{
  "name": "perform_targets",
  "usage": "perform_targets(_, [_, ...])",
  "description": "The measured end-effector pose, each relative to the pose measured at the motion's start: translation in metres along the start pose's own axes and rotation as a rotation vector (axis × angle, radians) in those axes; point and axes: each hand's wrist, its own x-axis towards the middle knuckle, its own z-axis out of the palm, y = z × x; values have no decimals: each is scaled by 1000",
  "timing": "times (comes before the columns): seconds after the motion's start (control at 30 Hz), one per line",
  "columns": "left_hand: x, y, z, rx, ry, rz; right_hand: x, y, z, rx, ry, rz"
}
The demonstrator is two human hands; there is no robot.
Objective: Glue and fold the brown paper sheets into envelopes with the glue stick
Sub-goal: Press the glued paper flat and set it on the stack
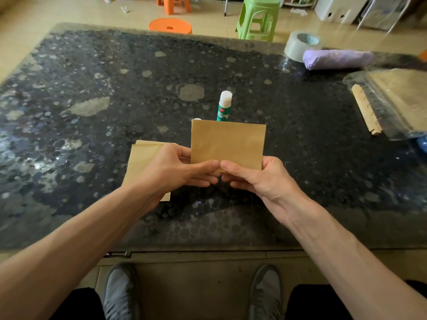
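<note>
**Both hands pinch one folded brown sheet by its lower edge**

Head view: just below the middle of the frame, a folded brown paper sheet (227, 144) is held up off the dark speckled table (92, 88), its flat face turned toward the camera. The left hand (175, 168) grips its lower left part, thumb lying across the front along the bottom edge and fingers curled behind. The right hand (256, 176) pinches the lower right corner, thumb on the front and fingers behind. The two thumb tips nearly meet at the middle of the bottom edge. Almost all of the sheet rises above the grip, toward the top of the frame.

To the left, partly under the left hand and wrist, a stack of brown paper (143, 158) lies flat on the table. The glue stick (224, 106) stands upright just behind the held sheet's top edge, its white end up and its green base hidden by the paper.

At the upper right lie a tape roll (301, 46), a purple bundle (335, 58) and a spiral notebook in a clear sleeve (392, 100).
</note>
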Motion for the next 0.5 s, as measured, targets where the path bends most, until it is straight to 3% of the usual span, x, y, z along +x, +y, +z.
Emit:
perform_targets(0.17, [0, 1, -1, 5, -69, -17, 0, -1, -1, -26, 33, -27])
perform_targets(0.5, [0, 2, -3, -1, -53, -30, 1, -1, -1, -7, 36, -14])
